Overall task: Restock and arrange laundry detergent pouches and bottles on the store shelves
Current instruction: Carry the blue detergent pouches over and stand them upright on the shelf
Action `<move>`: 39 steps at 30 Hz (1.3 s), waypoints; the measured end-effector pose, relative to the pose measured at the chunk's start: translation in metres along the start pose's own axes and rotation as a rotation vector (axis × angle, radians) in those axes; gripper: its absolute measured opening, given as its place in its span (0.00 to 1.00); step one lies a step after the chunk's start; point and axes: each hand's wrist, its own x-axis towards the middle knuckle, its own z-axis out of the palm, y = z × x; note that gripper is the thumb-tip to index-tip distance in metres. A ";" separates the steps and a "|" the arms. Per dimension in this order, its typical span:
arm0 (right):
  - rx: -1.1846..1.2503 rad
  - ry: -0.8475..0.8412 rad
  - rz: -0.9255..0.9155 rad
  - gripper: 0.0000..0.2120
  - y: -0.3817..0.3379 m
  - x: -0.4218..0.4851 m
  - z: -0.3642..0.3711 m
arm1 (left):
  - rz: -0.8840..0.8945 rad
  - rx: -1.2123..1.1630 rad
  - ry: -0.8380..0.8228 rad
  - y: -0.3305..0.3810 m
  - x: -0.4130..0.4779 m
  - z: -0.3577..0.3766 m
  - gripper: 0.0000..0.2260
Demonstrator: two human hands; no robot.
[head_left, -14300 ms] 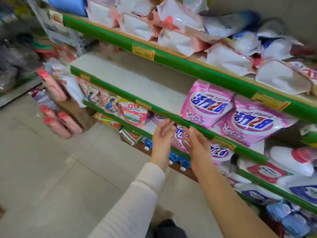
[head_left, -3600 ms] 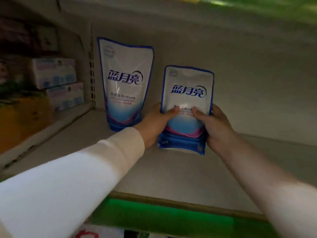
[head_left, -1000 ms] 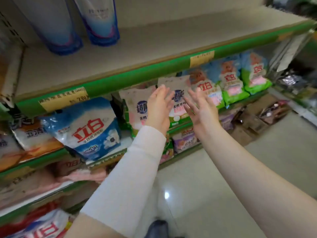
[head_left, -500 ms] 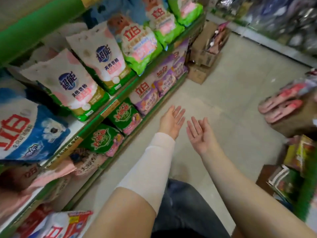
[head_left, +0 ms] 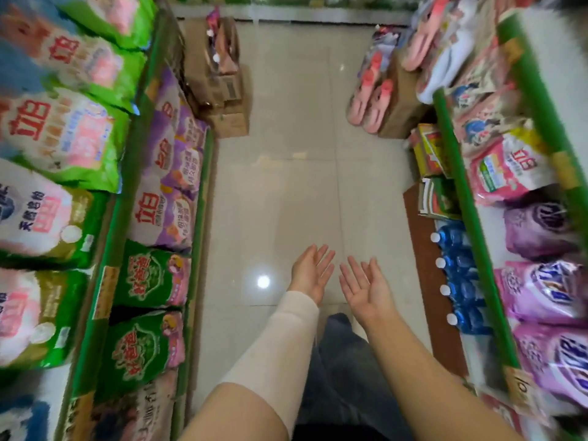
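Ten fingers, all straight and spread: my left hand and right hand hold nothing, palms up above the pale tiled floor. Glossy pink-and-purple detergent pouches lie on the green-edged shelf to my right; I'd take one by both sides, then stand it label-forward.

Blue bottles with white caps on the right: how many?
4 blue bottles, side by side low on the right, caps toward the aisle: farthest, second, third, nearest. Others may be hidden under the green shelf edge.
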 end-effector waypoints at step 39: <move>0.819 0.557 -0.840 0.11 -0.190 -0.154 -0.351 | -0.280 1.101 -0.941 -0.369 -0.143 0.270 0.06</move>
